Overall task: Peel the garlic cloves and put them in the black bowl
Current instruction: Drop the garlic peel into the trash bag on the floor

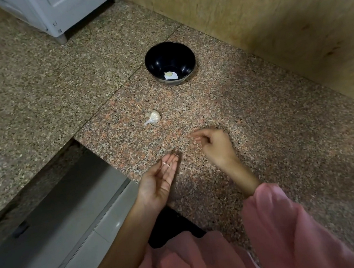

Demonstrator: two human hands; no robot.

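A black bowl stands on the granite counter, with one pale peeled clove on its bottom. A white garlic bulb lies on the counter in front of the bowl. My left hand is held palm up near the counter's edge, fingers straight, with a small pale scrap of garlic skin lying on the fingers. My right hand hovers just to the right of it, fingers loosely curled and pointing left, blurred; nothing shows in it.
A wooden wall panel runs along the counter's right side. A white appliance stands at the back left. The counter steps down at the left to a steel surface. Pink sleeves cover both forearms.
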